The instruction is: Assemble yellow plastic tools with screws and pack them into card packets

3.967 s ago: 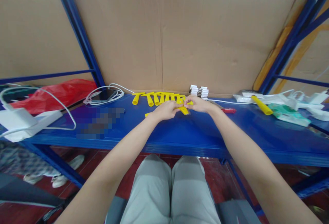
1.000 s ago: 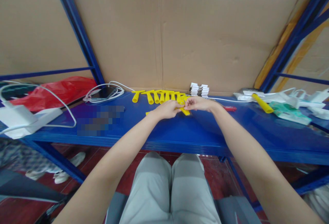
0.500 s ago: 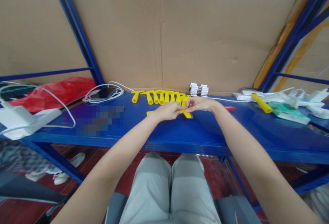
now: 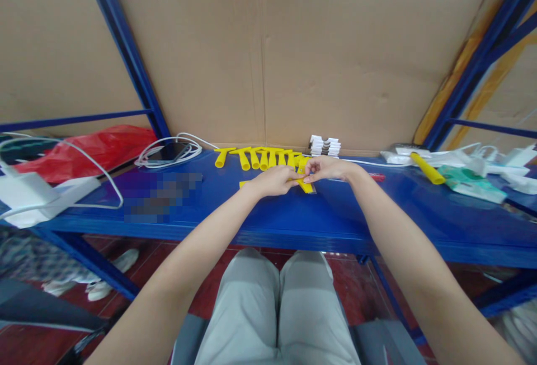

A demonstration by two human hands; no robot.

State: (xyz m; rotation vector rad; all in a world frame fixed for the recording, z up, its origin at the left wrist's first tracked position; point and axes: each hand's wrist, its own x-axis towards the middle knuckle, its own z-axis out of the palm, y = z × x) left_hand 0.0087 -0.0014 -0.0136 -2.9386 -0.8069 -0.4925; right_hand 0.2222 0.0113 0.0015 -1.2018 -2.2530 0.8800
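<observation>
My left hand (image 4: 276,181) is closed, its fingers pinching a yellow plastic scraper (image 4: 307,188) low over the blue shelf. My right hand (image 4: 326,169) grips the same yellow scraper from the other side, thumb and forefinger pressed together. The fingertips of both hands almost meet and hide much of the piece. A clear edge shows at its near end. Just behind my hands, several T-shaped yellow scrapers (image 4: 263,160) lie side by side in a row, their round hollow handles facing me. Part of another yellow piece (image 4: 242,184) sticks out beside my left wrist.
White clip-like pieces (image 4: 325,146) are stacked by the cardboard wall. A red-handled tool (image 4: 376,177) lies right of my right wrist. Another yellow scraper (image 4: 427,168) rests by a green packet (image 4: 472,183). Leftward are a coiled white cable (image 4: 184,155), red bag (image 4: 103,150) and white adapter (image 4: 31,197).
My right hand's fingers have shifted very slightly on the yellow scraper. Both arms and the row of scrapers stay where they were.
</observation>
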